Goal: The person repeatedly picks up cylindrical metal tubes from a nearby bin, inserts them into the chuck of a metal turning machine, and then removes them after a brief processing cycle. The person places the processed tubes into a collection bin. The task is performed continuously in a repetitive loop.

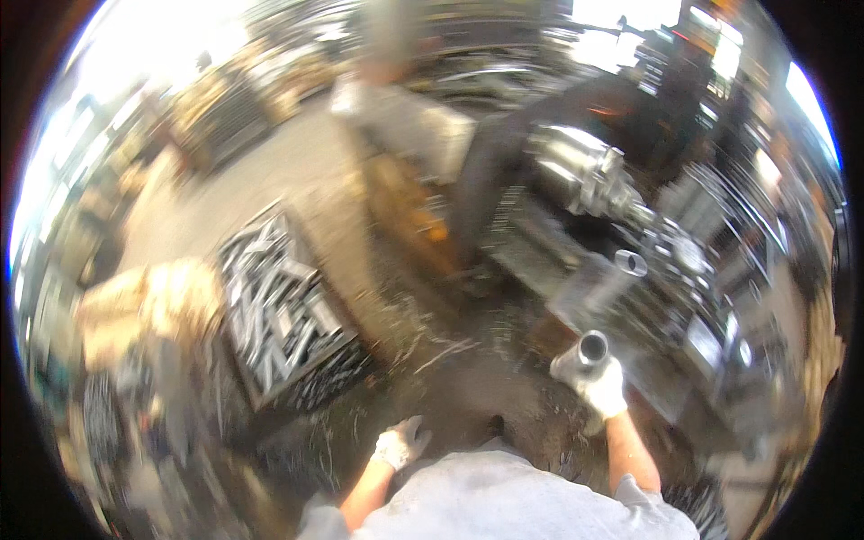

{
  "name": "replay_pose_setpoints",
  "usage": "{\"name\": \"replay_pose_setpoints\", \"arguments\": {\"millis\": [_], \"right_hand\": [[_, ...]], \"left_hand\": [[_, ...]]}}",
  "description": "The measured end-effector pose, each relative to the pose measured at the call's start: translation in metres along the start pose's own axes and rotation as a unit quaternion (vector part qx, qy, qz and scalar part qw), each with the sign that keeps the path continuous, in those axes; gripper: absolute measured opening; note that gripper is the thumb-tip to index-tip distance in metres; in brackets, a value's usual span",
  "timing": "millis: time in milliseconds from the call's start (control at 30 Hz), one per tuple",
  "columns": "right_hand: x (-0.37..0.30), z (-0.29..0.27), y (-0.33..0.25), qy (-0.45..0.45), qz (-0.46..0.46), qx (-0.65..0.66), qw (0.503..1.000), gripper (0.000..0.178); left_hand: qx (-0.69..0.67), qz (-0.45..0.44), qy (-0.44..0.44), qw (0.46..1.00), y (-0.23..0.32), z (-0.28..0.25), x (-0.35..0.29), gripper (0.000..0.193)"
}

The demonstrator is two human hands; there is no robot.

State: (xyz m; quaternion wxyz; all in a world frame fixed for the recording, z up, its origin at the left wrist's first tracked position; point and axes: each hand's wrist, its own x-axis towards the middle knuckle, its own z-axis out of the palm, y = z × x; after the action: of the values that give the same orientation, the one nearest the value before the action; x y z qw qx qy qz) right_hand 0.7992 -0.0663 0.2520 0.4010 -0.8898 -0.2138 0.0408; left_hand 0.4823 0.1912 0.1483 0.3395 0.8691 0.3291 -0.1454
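Note:
My right hand (607, 392), in a white glove, is wrapped round a short hollow metal tube (565, 367). The tube's round open end faces up, in front of the lathe-like machine (589, 175). A second metal tube (605, 286) stands out just beyond it on the machine's bed, its ring-shaped end showing. My left hand (401, 444), also gloved, hangs low near my body over the dark floor. Its fingers are partly spread and nothing shows in them. Motion blurs the whole picture, so finer details are lost.
A crate (346, 346) on the left is heaped with metal bars. Tan sacking or card (153, 301) lies beside it. A box-shaped cover (414, 126) stands ahead over a yellow-brown base. Thin scraps litter the floor (441, 337), and stacked stock lines the back.

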Motion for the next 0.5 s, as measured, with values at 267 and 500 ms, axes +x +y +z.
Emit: {"name": "replay_pose_setpoints", "arguments": {"millis": [267,500], "right_hand": [[-0.150,0.251,-0.213,-0.440,-0.348,-0.039,0.827,0.050],[-0.300,0.343,-0.391,-0.612,-0.533,0.047,0.582,0.044]], "left_hand": [[-0.149,-0.276,0.191,0.930,-0.195,0.023,-0.225,0.051],[-0.370,-0.505,0.405,0.667,-0.229,0.105,-0.378,0.055]]}}
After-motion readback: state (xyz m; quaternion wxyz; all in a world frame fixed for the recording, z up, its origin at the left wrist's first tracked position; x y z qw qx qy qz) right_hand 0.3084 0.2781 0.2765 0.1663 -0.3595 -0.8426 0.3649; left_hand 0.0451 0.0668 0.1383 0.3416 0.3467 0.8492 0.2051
